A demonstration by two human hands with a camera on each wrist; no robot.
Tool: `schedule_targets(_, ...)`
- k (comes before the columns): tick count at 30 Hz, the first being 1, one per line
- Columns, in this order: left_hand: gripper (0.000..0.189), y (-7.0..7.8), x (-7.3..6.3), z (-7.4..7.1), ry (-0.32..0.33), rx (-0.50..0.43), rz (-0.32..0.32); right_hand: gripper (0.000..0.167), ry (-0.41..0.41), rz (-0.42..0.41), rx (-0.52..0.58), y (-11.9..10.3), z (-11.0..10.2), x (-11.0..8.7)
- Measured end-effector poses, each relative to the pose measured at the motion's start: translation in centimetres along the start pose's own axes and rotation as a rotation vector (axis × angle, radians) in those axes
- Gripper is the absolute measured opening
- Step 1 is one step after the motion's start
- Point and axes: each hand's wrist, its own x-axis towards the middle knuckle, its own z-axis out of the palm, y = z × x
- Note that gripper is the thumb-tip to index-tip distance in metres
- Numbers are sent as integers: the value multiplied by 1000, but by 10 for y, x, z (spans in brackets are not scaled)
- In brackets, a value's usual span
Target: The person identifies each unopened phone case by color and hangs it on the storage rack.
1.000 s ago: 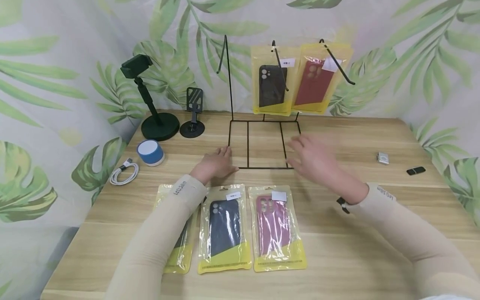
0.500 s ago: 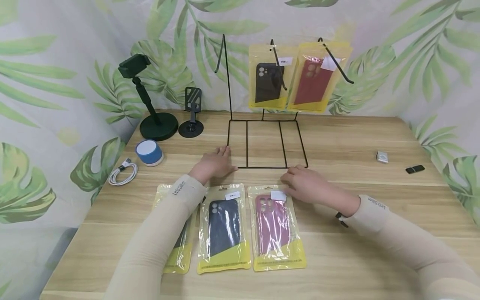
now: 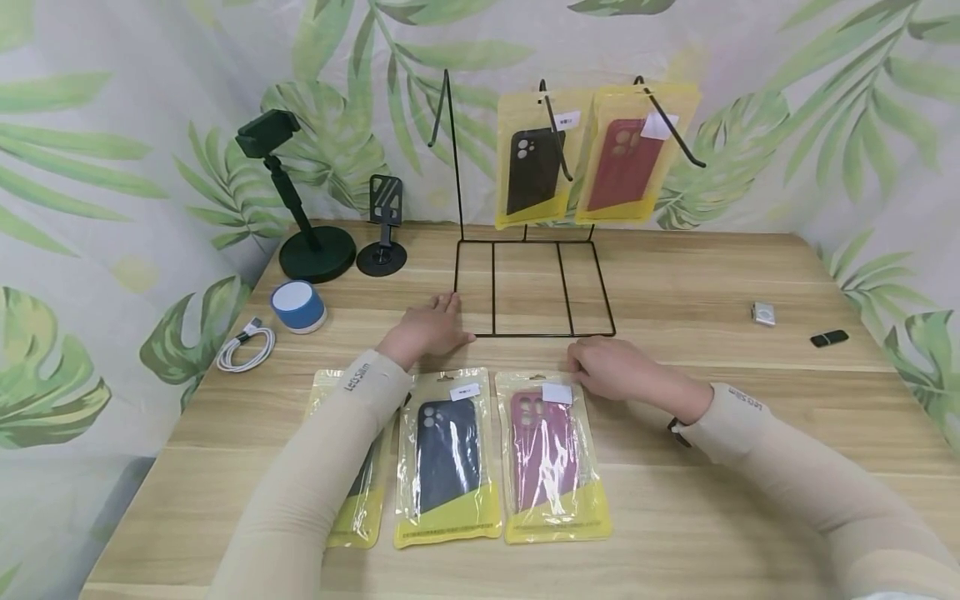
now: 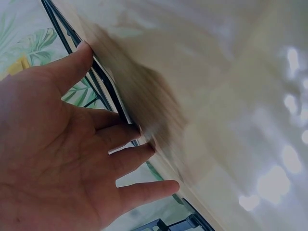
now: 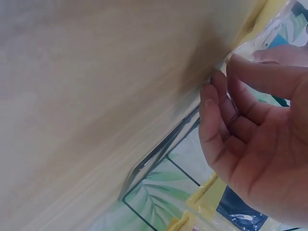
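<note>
In the head view my left hand (image 3: 429, 331) rests at the left front corner of the black wire display rack (image 3: 532, 336). Its fingers are spread and fairly straight, touching the frame in the left wrist view. My right hand (image 3: 617, 368) is just in front of the rack, fingers curled, thumb and fingertips pinching the top right corner of a bagged pink phone case (image 3: 546, 467). Beside it lies a bagged dark blue phone case (image 3: 450, 458). A third bagged phone case (image 3: 360, 508) is partly hidden under my left forearm.
A bagged black phone case (image 3: 534, 171) and a bagged red one (image 3: 625, 171) hang from rack hooks. To the left are a green phone stand (image 3: 318, 252), a small black stand (image 3: 382, 257), a blue speaker (image 3: 299, 307) and a white cable (image 3: 246, 347). Two small devices lie right.
My right hand has come down and back from above the rack's right side to the pink phone case's bag, and its fingers have curled in. My left hand stays put.
</note>
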Motion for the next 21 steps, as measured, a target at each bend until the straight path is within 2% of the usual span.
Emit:
schedule_targets(7, 86, 0, 1, 1, 0, -8, 1, 6, 12, 59, 58, 4, -3, -5)
schedule_targets(11, 86, 1, 1, 1, -3, -16, 2, 7, 112, 94, 156, 4, -9, -11)
schedule_targets(14, 86, 0, 1, 1, -10, -13, 1, 8, 194, 122, 279, 0, -14, -19)
schedule_targets(18, 86, 0, 2, 0, -12, -8, 1, 11, 286, 149, 511, -7, -20, -30)
schedule_targets(21, 86, 0, 1, -1, -11, -12, 3, 12, 409, 107, 675, -11, -24, -38)
